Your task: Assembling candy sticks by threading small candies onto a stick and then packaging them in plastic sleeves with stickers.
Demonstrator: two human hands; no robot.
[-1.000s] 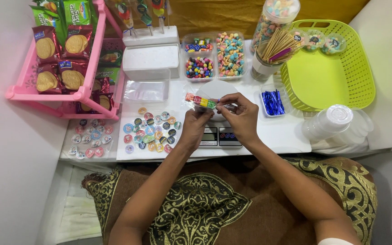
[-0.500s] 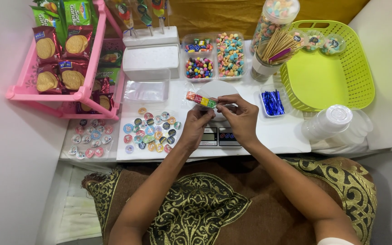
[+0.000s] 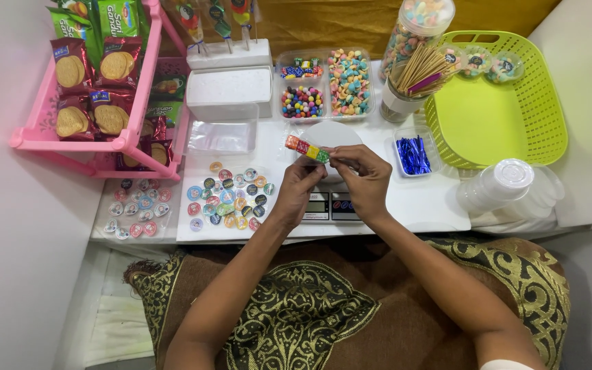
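Both my hands meet over a small digital scale (image 3: 330, 205) at the front of the white table (image 3: 433, 199). Between their fingertips I hold a short skewer of coloured candies (image 3: 306, 148), red, yellow and green, pointing up and to the left. My left hand (image 3: 299, 188) pinches the stick near the green candy, and my right hand (image 3: 364, 179) grips its lower end. Behind the candies a clear round lid or dish (image 3: 330, 133) lies on the table.
Round stickers (image 3: 231, 195) lie left of the scale. A pink rack (image 3: 114, 137) of biscuit packs stands far left. Candy trays (image 3: 327, 85), a jar with wooden sticks (image 3: 412, 65), blue twist ties (image 3: 414, 154), a green basket (image 3: 498, 113) and stacked clear cups (image 3: 505, 185) fill the back and right.
Almost nothing has moved. My hands stay over the scale with the candy skewer held in the same place.
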